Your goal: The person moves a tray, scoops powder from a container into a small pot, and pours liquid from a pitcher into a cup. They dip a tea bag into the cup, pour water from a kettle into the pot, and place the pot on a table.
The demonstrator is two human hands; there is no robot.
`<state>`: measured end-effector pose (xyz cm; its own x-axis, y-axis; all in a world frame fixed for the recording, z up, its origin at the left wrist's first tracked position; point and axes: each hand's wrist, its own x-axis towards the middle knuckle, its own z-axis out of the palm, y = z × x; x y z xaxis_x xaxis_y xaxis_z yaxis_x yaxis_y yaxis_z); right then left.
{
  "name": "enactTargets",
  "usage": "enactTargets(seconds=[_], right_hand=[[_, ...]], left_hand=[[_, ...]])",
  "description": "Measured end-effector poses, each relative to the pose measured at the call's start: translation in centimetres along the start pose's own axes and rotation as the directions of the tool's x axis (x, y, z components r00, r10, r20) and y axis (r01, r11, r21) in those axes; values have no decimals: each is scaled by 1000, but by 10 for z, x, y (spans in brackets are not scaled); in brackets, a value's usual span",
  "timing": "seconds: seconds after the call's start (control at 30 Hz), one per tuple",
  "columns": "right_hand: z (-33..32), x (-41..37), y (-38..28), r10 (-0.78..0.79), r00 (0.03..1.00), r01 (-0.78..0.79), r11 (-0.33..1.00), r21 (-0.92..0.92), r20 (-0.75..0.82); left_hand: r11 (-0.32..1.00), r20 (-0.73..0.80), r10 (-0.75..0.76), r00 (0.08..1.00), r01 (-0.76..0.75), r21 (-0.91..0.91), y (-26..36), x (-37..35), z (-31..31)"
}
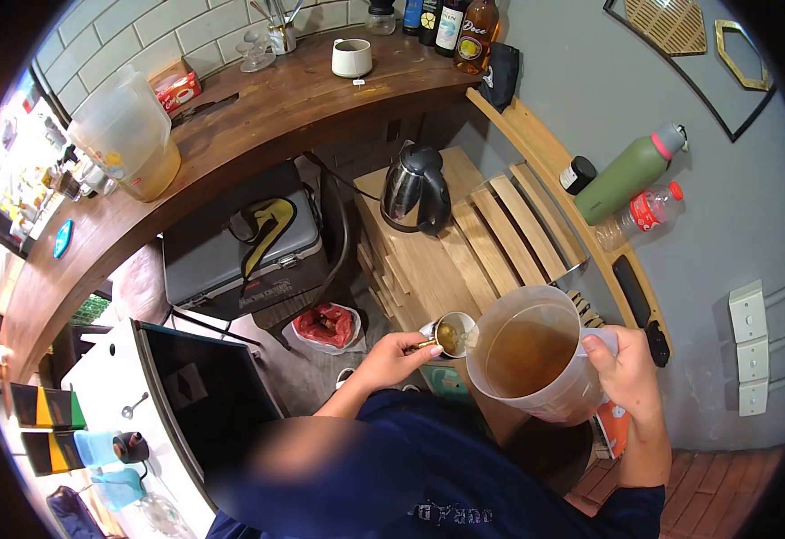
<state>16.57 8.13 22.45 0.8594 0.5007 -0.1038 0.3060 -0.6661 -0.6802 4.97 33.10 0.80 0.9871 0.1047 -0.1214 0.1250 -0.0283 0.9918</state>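
Cup (450,338) near rim of pitcher (561,410)

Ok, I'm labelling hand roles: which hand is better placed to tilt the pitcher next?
Right, likely: the right hand grips the pitcher, while the left hand is occupied holding a small cup.

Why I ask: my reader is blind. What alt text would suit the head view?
A right hand holds a translucent pitcher of brown liquid, while the left hand holds a small round vessel close beside it. Ahead, a black-and-silver kettle stands on pale wood, with a curved, darker wooden counter beyond.
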Motion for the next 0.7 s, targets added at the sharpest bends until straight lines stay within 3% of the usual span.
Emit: enactTargets(seconds=[0.7], right_hand=[[-1,6,0,14,1000,-15,999,-31,-24]], left_hand=[[1000,23,-12,1000,11,9,-5,11,1]])
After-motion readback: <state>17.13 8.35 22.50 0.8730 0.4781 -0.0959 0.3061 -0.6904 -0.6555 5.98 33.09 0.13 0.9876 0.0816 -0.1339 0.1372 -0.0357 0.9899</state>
